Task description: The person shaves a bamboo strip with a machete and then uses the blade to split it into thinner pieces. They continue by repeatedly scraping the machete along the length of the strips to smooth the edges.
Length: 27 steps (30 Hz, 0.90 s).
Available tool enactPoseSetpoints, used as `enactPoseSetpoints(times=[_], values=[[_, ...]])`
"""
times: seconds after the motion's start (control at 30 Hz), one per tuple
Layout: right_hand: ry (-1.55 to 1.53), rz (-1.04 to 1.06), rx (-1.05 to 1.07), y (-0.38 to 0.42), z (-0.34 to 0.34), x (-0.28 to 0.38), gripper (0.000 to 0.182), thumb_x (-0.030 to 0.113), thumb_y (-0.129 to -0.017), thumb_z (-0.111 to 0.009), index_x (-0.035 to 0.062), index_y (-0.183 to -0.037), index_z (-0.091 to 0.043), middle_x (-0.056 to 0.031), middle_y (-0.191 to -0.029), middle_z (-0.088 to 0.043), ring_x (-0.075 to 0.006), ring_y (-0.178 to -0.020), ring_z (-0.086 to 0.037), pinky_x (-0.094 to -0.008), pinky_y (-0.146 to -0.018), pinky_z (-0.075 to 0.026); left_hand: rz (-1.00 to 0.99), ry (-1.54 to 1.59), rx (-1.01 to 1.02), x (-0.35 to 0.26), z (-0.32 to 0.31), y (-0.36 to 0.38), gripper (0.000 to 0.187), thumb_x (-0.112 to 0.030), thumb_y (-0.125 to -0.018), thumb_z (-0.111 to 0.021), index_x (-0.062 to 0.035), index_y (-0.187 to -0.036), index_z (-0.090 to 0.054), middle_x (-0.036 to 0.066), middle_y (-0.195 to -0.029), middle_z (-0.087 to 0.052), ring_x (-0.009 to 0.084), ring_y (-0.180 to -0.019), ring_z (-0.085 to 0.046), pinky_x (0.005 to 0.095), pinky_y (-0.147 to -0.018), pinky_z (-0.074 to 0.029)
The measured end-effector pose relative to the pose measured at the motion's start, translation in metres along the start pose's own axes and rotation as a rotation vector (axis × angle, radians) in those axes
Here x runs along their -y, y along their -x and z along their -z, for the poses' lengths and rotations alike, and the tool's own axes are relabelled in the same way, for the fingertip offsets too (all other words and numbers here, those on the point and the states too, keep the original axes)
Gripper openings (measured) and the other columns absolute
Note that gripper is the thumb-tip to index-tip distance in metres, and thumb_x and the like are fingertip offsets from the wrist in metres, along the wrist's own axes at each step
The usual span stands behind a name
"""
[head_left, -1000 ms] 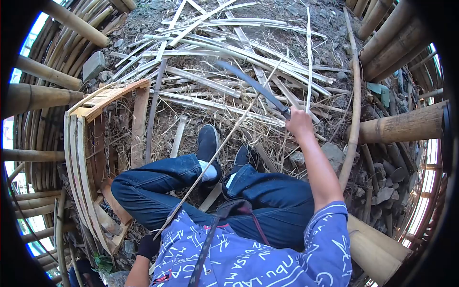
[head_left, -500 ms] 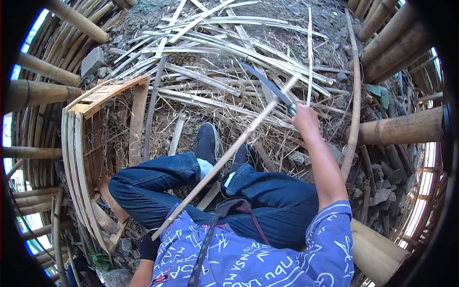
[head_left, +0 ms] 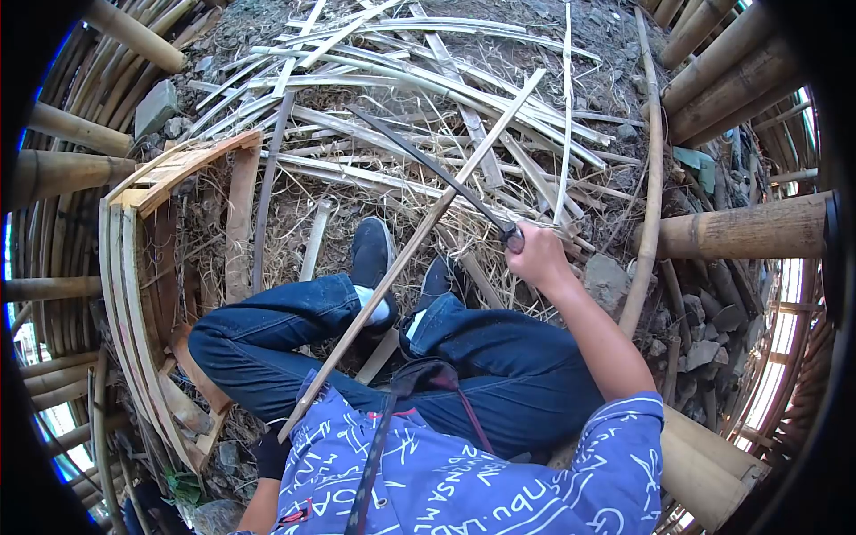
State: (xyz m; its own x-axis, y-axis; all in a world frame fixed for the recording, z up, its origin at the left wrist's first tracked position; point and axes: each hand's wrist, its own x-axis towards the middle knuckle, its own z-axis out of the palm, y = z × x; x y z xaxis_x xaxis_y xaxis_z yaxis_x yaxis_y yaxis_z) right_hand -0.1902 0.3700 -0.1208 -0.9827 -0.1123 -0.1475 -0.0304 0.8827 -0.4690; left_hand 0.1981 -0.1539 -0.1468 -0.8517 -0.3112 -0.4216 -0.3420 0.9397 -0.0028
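Observation:
In the head view a long bamboo strip (head_left: 374,299) runs slantwise across my lap, from my left hip up over the scrap pile. My left hand (head_left: 268,451), in a dark glove, is closed at its lower end; part of the hand is hidden by the shirt. My bare right hand (head_left: 539,253) is wrapped round the handle of a long knife (head_left: 415,153), in front of my right knee. The dark blade points up and left and crosses the strip at about its middle, apparently touching it.
Split bamboo strips (head_left: 428,80) lie in a loose pile ahead. On the left stands a curved bamboo frame (head_left: 134,294). Bamboo poles (head_left: 740,227) jut in from both sides. Stones (head_left: 700,354) and a thin pole (head_left: 654,169) lie on the right.
My right hand has drawn the knife down and left, towards my body. Its blade now crosses the strip lower down, and the strip's upper end stands farther up. The left hand stays at the strip's lower end.

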Motion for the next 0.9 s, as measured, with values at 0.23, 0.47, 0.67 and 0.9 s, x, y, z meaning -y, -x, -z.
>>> enactPoseSetpoints(times=[0.23,0.47,0.67,0.9], values=[[0.284,-0.072,0.026,-0.009,-0.010,-0.033,0.018,0.018,-0.066,-0.067,0.0028,-0.076,-0.061,-0.0214,-0.072,-0.064,-0.0384,-0.071,-0.065,-0.0465,-0.069,-0.054,0.003,0.006,-0.038,-0.002,0.002,0.006,0.022,-0.030,-0.072,-0.067,-0.0092,-0.077,-0.068,0.017,-0.066,-0.064,0.0357,-0.064,-0.064,0.0444,-0.060,-0.050],[0.410,-0.437,0.051,-0.029,-0.014,-0.102,0.019,0.016,-0.073,-0.062,0.0028,-0.086,-0.067,-0.0206,-0.085,-0.068,-0.0355,-0.081,-0.068,-0.0445,-0.074,-0.054,-0.038,-0.003,-0.101,0.001,0.012,0.004,0.022,-0.029,-0.070,-0.068,-0.0069,-0.072,-0.067,0.018,-0.065,-0.063,0.0359,-0.063,-0.064,0.0443,-0.059,-0.050],[0.176,-0.349,-0.216,-0.033,0.013,-0.094,0.019,0.019,-0.075,-0.062,0.0018,-0.081,-0.066,-0.0238,-0.079,-0.064,-0.0406,-0.078,-0.064,-0.0492,-0.070,-0.050,-0.017,-0.082,-0.041,0.009,0.002,-0.002,0.029,-0.033,-0.067,-0.070,-0.0052,-0.064,-0.062,0.019,-0.062,-0.062,0.0365,-0.060,-0.063,0.0454,-0.058,-0.049],[-0.180,-0.232,-0.141,-0.022,0.010,-0.010,0.016,0.015,-0.071,-0.064,-0.0003,-0.075,-0.061,-0.0147,-0.059,-0.060,-0.0276,-0.057,-0.062,-0.0386,-0.056,-0.046,0.174,0.160,0.139,-0.058,0.058,-0.014,0.028,-0.033,-0.074,-0.063,-0.0060,-0.075,-0.067,0.021,-0.071,-0.064,0.0383,-0.069,-0.064,0.0465,-0.062,-0.050]])
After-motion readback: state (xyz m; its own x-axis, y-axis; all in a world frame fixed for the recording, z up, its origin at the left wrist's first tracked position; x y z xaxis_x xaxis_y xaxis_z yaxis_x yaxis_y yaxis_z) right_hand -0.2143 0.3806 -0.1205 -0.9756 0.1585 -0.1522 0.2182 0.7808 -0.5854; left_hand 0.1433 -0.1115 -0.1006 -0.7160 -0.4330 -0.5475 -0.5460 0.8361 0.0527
